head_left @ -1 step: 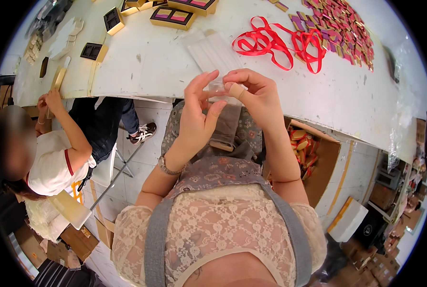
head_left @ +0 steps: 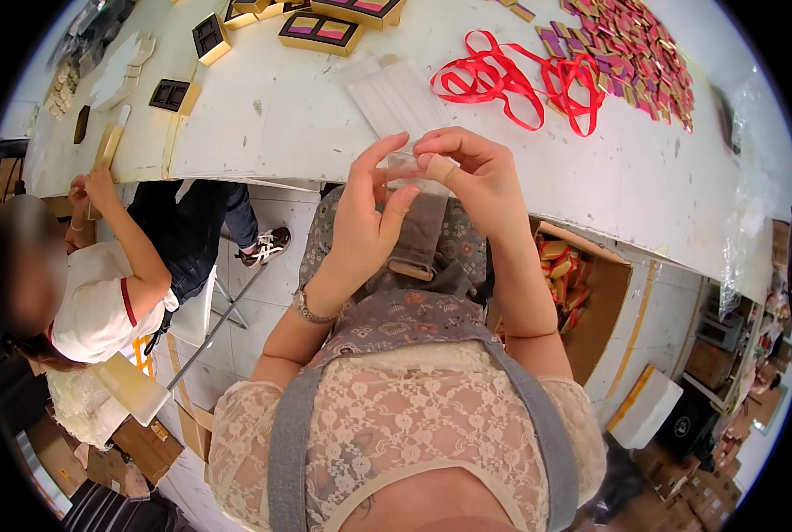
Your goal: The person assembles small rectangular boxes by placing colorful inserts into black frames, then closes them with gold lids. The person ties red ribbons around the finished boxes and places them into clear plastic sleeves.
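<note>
A clear plastic bag (head_left: 402, 166) is held up at the table's front edge between my two hands. My right hand (head_left: 474, 177) pinches its upper edge with thumb and forefinger, a beige band around the thumb. My left hand (head_left: 365, 208) holds the bag's other side. Its thumb and forefinger stand apart, and its curled fingers are partly hidden. Below my hands, over my lap, hangs a greyish see-through piece (head_left: 423, 226); whether it belongs to the same bag I cannot tell. Just beyond my fingertips lie flat clear plastic sleeves (head_left: 394, 96) on the white table (head_left: 263, 142).
Red ribbon (head_left: 502, 84) lies loosely looped at the right, before a pile of small pink, purple and gold pieces (head_left: 635, 66). Gold boxes (head_left: 321, 34) stand at the back left. An open carton (head_left: 604, 293) is below the table's right. A co-worker (head_left: 103, 301) sits at left.
</note>
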The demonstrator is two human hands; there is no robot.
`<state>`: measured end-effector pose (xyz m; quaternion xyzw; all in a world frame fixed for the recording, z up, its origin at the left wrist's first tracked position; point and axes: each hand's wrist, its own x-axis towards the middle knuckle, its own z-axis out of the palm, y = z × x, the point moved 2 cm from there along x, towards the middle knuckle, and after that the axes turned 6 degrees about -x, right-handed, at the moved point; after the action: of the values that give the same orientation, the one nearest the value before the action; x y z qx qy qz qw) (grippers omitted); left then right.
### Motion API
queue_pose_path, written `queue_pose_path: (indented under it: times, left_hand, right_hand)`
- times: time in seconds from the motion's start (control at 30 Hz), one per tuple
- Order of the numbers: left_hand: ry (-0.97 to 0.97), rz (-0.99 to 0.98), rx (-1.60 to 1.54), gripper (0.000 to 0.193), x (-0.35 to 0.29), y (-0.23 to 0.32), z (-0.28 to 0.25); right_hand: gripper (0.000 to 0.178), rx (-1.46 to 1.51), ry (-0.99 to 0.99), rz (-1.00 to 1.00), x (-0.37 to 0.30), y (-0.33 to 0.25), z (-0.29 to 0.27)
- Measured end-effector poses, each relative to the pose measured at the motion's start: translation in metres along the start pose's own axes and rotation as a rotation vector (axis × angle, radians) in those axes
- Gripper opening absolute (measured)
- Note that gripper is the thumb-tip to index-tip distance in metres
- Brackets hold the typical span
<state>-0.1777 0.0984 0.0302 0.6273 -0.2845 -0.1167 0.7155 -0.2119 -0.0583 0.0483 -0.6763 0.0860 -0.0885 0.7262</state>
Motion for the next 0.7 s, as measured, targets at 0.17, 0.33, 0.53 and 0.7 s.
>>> queue_pose_path:
  times: [0.17, 0.33, 0.53, 0.7]
  left_hand:
    - [-0.015, -0.001, 0.033, 0.045, 0.003, 0.007, -0.002]
    - [0.003, -0.005, 0.122, 0.032, 0.005, 0.003, -0.009]
    - [0.021, -0.046, 0.169, 0.028, 0.003, -0.002, -0.020]
    - [0.088, 0.147, 0.733, 0.066, 0.017, 0.024, -0.026]
  right_hand:
    - [0.013, -0.069, -0.003, 0.075, 0.004, 0.003, -0.006]
    - [0.020, -0.165, -0.057, 0.001, 0.000, -0.003, -0.001]
    - [0.033, -0.280, -0.125, -0.093, -0.020, 0.001, 0.004]
    - [0.030, -0.318, -0.216, -0.124, 0.024, -0.013, 0.020]
